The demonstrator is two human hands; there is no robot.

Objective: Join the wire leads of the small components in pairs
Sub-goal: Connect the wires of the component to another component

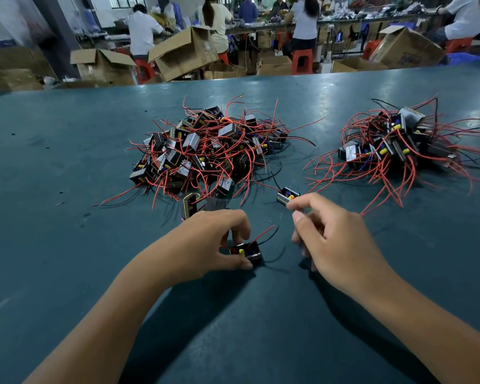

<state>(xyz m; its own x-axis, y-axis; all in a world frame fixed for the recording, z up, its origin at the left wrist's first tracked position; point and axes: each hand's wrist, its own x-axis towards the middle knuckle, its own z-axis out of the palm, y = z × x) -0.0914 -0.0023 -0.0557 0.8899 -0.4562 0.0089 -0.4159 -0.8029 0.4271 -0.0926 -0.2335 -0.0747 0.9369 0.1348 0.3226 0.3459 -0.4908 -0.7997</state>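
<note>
Small components, boxy black-and-silver blocks with yellow caps and thin red and black wire leads, lie in a big tangled heap (205, 151) mid-table and a smaller heap (394, 142) to the right on the dark teal table (53, 162). They look light and rigid; the leads look springy and prone to snagging, so best pinched near their bare tips. The left hand (205, 245) clasps one component (247, 252) against the table. The right hand (333, 239) pinches thumb to forefinger beside another component (287, 195); whether a lead is caught there I cannot tell. No writing is legible.
</note>
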